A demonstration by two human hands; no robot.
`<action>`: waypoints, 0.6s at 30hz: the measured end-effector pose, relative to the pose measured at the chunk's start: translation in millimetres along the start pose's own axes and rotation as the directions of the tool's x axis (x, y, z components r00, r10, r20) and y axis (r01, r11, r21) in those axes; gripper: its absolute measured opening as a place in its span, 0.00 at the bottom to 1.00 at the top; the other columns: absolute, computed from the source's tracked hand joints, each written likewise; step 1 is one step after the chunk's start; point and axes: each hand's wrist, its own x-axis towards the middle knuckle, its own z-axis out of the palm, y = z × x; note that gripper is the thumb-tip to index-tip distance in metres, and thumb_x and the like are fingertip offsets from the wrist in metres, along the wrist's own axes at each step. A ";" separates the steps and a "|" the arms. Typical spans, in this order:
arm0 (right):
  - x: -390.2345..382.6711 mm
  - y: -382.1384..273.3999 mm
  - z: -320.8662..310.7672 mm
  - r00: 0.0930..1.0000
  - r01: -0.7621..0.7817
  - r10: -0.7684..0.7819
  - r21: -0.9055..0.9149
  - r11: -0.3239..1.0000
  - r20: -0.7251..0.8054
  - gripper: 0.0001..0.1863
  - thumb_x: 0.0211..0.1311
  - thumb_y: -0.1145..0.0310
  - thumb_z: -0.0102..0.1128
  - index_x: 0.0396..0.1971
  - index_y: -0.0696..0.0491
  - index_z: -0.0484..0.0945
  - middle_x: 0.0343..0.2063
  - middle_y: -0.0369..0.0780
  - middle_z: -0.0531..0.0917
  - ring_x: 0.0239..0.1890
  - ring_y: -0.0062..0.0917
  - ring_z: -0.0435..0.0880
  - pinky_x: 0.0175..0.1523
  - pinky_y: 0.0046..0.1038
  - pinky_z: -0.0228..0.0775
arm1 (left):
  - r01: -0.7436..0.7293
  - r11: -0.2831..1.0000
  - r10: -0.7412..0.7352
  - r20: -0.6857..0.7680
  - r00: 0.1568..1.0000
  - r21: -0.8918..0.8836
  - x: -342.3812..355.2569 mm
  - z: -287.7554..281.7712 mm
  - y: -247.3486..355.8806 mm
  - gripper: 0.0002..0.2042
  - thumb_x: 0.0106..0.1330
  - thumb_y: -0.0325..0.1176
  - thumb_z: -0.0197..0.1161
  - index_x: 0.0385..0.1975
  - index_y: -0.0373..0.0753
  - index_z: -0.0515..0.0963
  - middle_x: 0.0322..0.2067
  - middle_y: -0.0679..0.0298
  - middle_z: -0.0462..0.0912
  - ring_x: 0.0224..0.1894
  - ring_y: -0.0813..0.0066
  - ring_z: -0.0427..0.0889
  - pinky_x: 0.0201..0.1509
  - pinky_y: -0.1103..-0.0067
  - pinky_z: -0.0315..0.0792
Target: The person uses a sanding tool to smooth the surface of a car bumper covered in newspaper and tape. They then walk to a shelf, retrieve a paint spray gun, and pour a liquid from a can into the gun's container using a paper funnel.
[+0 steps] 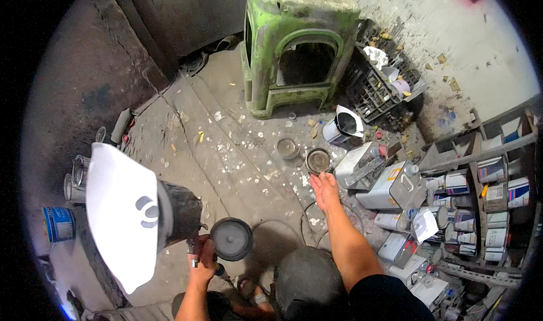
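My left hand [203, 256] is closed on a dark spray gun [194, 246], whose cup [180, 210] has a large white paper funnel [121, 213] in its top, with a dark printed shape on it. A round, black-rimmed disc [231, 239] is beside that hand; I cannot tell whether it is attached. My right hand [325, 191] reaches forward, palm up, fingers loosely open, its fingertips at the near edge of a small round metal container [318, 163] with a brownish inside. I cannot tell whether they touch it. Another small round container [287, 149] sits to its left.
A stained green plastic stool [257, 60] stands ahead, beside a cluttered black crate [367, 80]. A paper-topped can [336, 129], metal jugs [390, 188] and shelves of paint cans [493, 192] line the right. A blue tin [58, 225] stands left. Hoses [271, 223] cross the dusty floor [226, 168].
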 end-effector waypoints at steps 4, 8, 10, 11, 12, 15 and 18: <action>-27.8 -42.5 27.0 0.995 0.048 -0.040 -0.088 0.995 0.095 0.07 0.68 0.67 0.54 0.37 0.54 0.69 0.35 0.39 0.76 0.40 0.28 0.77 0.52 0.34 0.73 | -0.073 0.997 0.073 0.074 0.995 -0.002 2.4 14.6 -10.1 0.09 0.64 0.31 0.55 0.39 0.33 0.74 0.25 0.66 0.73 0.26 0.76 0.70 0.29 0.77 0.63; -64.9 -96.1 67.5 0.988 0.064 -0.039 -0.174 0.983 0.146 0.06 0.67 0.68 0.55 0.35 0.53 0.70 0.32 0.38 0.76 0.38 0.27 0.78 0.52 0.35 0.73 | -0.103 0.993 0.092 0.172 0.981 0.055 6.9 32.6 -25.0 0.08 0.63 0.28 0.54 0.37 0.32 0.76 0.27 0.62 0.77 0.28 0.71 0.74 0.31 0.75 0.67; -89.2 -126.8 92.7 0.981 0.077 -0.035 -0.213 0.974 0.192 0.05 0.67 0.68 0.55 0.34 0.53 0.71 0.32 0.37 0.78 0.38 0.26 0.79 0.53 0.35 0.73 | -0.179 0.984 0.177 0.146 0.973 0.003 10.1 43.0 -26.8 0.08 0.65 0.28 0.54 0.36 0.31 0.77 0.25 0.62 0.79 0.26 0.75 0.76 0.31 0.77 0.70; -99.7 -140.1 103.3 0.977 0.081 -0.031 -0.232 0.969 0.213 0.05 0.67 0.68 0.56 0.34 0.53 0.71 0.32 0.37 0.78 0.38 0.26 0.79 0.53 0.35 0.73 | -0.197 0.979 0.203 0.110 0.973 -0.059 10.2 47.1 -24.2 0.07 0.64 0.27 0.54 0.35 0.31 0.78 0.26 0.61 0.80 0.27 0.74 0.77 0.32 0.77 0.71; -108.6 -156.1 108.3 0.973 0.088 -0.032 -0.240 0.967 0.229 0.05 0.66 0.68 0.56 0.33 0.52 0.71 0.34 0.38 0.80 0.39 0.25 0.80 0.53 0.36 0.74 | 0.307 0.920 -0.220 0.326 0.919 -0.243 20.5 46.7 -2.5 0.07 0.61 0.24 0.55 0.35 0.32 0.79 0.28 0.58 0.82 0.30 0.72 0.78 0.37 0.76 0.72; -134.1 -192.9 131.5 0.948 0.106 -0.007 -0.293 0.950 0.320 0.05 0.66 0.69 0.56 0.32 0.52 0.72 0.36 0.39 0.81 0.41 0.25 0.81 0.52 0.37 0.75 | 0.048 0.945 0.017 0.198 0.980 -0.323 19.7 71.4 -32.6 0.07 0.59 0.23 0.57 0.36 0.33 0.78 0.27 0.58 0.82 0.31 0.71 0.78 0.37 0.75 0.72; -168.6 -223.5 166.6 0.934 0.118 0.024 -0.371 0.921 0.356 0.05 0.67 0.69 0.53 0.32 0.53 0.73 0.37 0.41 0.82 0.40 0.28 0.83 0.50 0.36 0.77 | 0.052 0.958 0.015 0.230 0.973 -0.281 30.8 68.9 -9.9 0.07 0.58 0.24 0.59 0.35 0.33 0.78 0.27 0.57 0.82 0.30 0.71 0.78 0.37 0.74 0.72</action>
